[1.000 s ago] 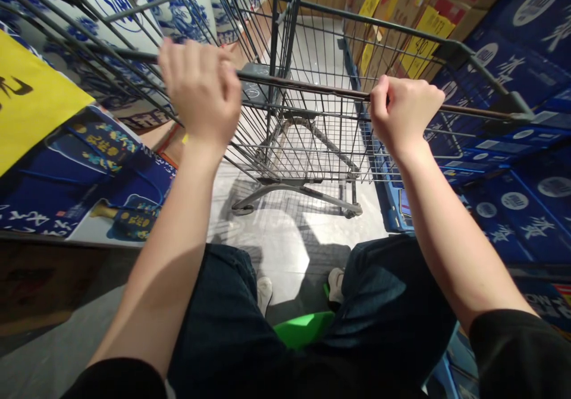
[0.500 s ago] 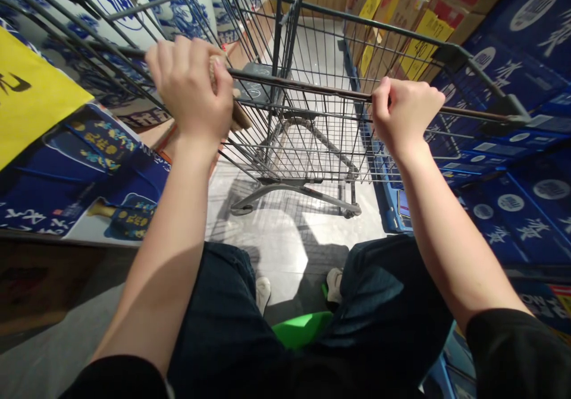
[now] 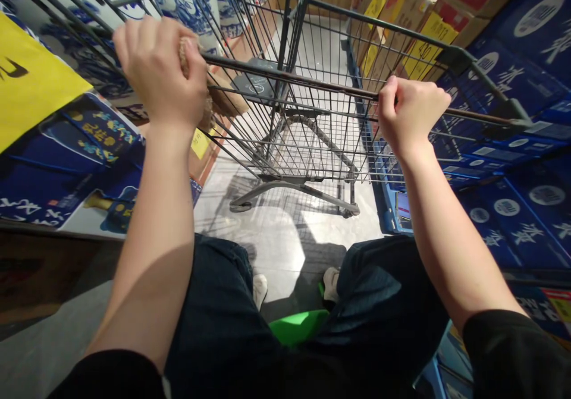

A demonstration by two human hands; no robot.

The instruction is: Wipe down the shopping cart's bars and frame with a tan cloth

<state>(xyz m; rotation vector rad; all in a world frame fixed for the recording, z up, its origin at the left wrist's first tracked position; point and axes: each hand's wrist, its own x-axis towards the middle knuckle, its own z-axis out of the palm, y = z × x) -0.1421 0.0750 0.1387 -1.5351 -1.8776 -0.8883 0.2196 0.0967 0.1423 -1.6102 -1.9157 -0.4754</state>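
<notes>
Observed left hand (image 3: 160, 69) with fingers pressed together over brown cloth (image 3: 226, 100) at handle bar (image 3: 289, 78), right hand (image 3: 414, 110) with fingers curled around same bar. Could snag cloth's loose end, protruding beyond left fingers, on adjacent wire basket (image 3: 307, 154); could roll cart (image 3: 285, 185), below and beyond fingers, through uneven pushing.

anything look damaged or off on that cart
Possibly the handle bar: it shows uneven, brownish patches between the left hand, which holds a bunched brown cloth against it, and the right hand, which grips it. Whether that's rust or grime, I can't tell.
</notes>
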